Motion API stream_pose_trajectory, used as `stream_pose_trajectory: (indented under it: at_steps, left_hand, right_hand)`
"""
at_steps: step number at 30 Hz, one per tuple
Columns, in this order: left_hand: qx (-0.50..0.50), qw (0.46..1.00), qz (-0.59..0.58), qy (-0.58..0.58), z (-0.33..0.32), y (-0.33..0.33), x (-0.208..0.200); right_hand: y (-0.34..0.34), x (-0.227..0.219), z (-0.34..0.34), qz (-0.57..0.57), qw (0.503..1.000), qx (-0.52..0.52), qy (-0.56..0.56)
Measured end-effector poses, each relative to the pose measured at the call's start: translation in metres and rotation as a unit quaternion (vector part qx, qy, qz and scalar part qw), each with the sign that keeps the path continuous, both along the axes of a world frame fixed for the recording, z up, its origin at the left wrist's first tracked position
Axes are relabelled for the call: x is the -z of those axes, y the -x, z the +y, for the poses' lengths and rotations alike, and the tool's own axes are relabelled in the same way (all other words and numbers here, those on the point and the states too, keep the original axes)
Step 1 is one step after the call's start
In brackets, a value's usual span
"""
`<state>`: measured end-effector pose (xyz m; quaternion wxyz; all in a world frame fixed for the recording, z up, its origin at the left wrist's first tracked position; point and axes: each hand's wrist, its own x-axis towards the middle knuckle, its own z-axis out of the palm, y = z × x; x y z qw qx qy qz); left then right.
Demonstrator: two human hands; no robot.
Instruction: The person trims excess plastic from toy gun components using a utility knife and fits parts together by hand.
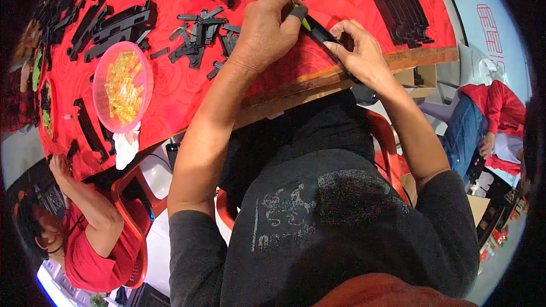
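My left hand point(270, 29) is closed at the table's edge, its thumb and fingers pinched together around a slim tool point(307, 24). A yellow-green bit of that tool shows below the thumb, and a thin dark length sticks out beyond the fingertips; its exact kind is unclear. A dark band wraps one digit of this hand. My right hand point(361, 54) grips a long, narrow black plastic part point(325, 44), thumb and fingers closed around it. The part slants from beside my left hand down past the table edge. Its far end is hidden by my left fingers.
On the red-covered table point(176, 88) lie a heap of small black pieces point(199, 34), larger black parts point(122, 28) and a row of stacked black strips point(401, 8). A pink basket point(149, 79) holds yellow pieces. A co-worker point(102, 239) sits at left, another person point(495, 113) at right.
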<state>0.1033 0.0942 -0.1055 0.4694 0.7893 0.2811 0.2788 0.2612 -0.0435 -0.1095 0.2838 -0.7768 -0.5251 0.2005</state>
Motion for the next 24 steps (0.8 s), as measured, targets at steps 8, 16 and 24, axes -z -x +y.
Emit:
stream_pose_trajectory:
  at_steps: [8, 16, 24]
  left_hand:
    - [0.003, 0.999, -0.042, -0.019, 0.002, -0.001, 0.008]
    - [0.003, 0.999, -0.032, -0.042, -0.002, 0.000, 0.005]
    - [-0.035, 0.991, -0.073, -0.106, -0.010, -0.003, 0.010]
  right_hand:
    - [0.001, 0.000, 0.001, 0.018, 1.000, 0.006, 0.003]
    - [0.002, 0.000, 0.000, 0.020, 1.000, 0.001, -0.006]
    - [0.002, 0.003, 0.000, 0.022, 1.000, 0.008, -0.006]
